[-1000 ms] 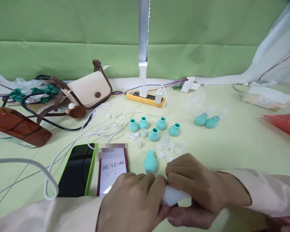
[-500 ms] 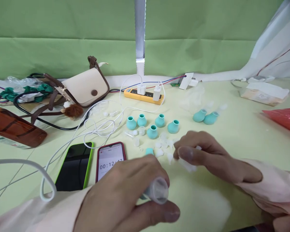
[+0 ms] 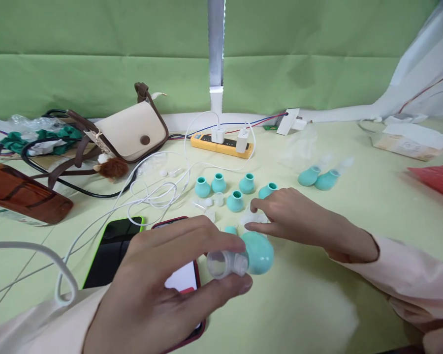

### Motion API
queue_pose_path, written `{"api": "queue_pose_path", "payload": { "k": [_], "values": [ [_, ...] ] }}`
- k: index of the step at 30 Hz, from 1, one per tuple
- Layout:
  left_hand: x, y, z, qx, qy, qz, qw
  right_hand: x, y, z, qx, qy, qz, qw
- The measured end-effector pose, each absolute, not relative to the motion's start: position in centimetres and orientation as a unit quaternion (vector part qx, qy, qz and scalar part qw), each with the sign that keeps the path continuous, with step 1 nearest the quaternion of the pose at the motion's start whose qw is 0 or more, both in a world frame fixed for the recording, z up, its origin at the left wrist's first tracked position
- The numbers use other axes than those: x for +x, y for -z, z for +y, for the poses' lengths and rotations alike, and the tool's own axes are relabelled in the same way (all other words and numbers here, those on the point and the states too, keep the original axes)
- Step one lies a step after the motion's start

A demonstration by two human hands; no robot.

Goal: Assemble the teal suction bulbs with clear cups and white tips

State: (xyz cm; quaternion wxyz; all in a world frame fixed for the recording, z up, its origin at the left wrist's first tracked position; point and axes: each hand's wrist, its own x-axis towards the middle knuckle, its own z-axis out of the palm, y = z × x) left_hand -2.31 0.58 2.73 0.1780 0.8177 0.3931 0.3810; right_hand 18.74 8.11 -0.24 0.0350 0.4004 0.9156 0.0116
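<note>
My left hand (image 3: 162, 290) is closed around a teal rubber bulb (image 3: 257, 252) with a clear plastic cap (image 3: 221, 264) on its neck, held low over the table near the phones. My right hand (image 3: 291, 216) reaches forward to a heap of small white plastic pieces (image 3: 251, 218), thumb and forefinger pinching at them. What, if anything, is between those fingers is too small to make out. Several loose teal bulbs (image 3: 235, 201) stand just beyond the heap. Two more teal bulbs with clear tips (image 3: 319, 178) lie farther right.
A red-cased phone (image 3: 180, 278) and a green-cased phone (image 3: 112, 250) lie at the left under my left hand. White cables (image 3: 151, 194), a yellow power strip (image 3: 221, 145), a cream handbag (image 3: 131, 130) and a brown case (image 3: 20, 194) fill the left. A red sheet (image 3: 437, 178) lies at the far right.
My hands separated. The left hand has lifted the capped teal bulb up and to the left, and the right hand has moved forward onto the heap of white pieces.
</note>
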Motion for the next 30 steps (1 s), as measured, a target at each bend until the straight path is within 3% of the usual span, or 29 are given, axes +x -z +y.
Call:
{"api": "queue_pose_path", "payload": {
  "k": [4,7,12,16,18,23,30],
  "values": [
    [-2.2,-2.4,0.5,0.802,-0.392,0.413,0.178,19.0,-1.7,6.6,0.409,0.074,0.892,-0.177],
    [-2.1,-2.2,0.1,0.804,-0.387,0.413,0.182,19.0,-2.9,4.8,0.279,0.157,0.903,-0.286],
    [-1.6,-1.7,-0.1,0.855,-0.324,0.374,0.152,17.9,-1.8,2.9,0.220,0.179,0.933,-0.219],
    [-1.2,-1.0,0.7,0.913,-0.272,0.302,-0.047,17.4,-0.8,2.6,0.246,0.212,0.932,-0.159],
    [-1.1,-0.7,1.2,0.924,-0.255,0.272,-0.081,17.5,-0.8,2.6,0.249,0.218,0.934,-0.135],
    [-1.3,-0.5,1.3,0.933,-0.280,0.225,0.034,17.8,-1.3,2.9,0.149,0.314,0.933,-0.093],
    [-1.3,-0.2,0.8,0.930,-0.274,0.215,0.115,17.9,-2.0,3.3,0.111,0.330,0.936,-0.048]
  ]
}}
